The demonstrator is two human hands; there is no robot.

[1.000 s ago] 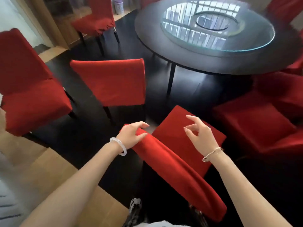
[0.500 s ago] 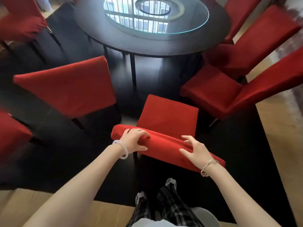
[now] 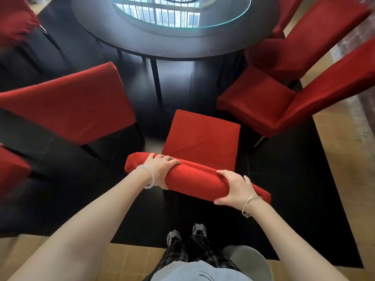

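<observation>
A red-covered chair (image 3: 200, 136) stands right in front of me, its seat facing the round table. My left hand (image 3: 161, 169) grips the left part of the chair's top rail (image 3: 194, 179), fingers curled over it. Farther right on the same rail, my right hand (image 3: 236, 188) grips it with the thumb underneath. Both hands wear a bracelet at the wrist.
A dark round table (image 3: 174, 39) with a glass turntable (image 3: 180, 11) stands ahead. Red chairs crowd around: one at the left (image 3: 69, 102), two at the right (image 3: 269, 106), one at the far left edge (image 3: 12, 169). A black rug (image 3: 304, 199) lies over the wooden floor (image 3: 345, 179).
My right hand came down from the air and closed on the top rail. The view swung so that the chair now sits square to the table.
</observation>
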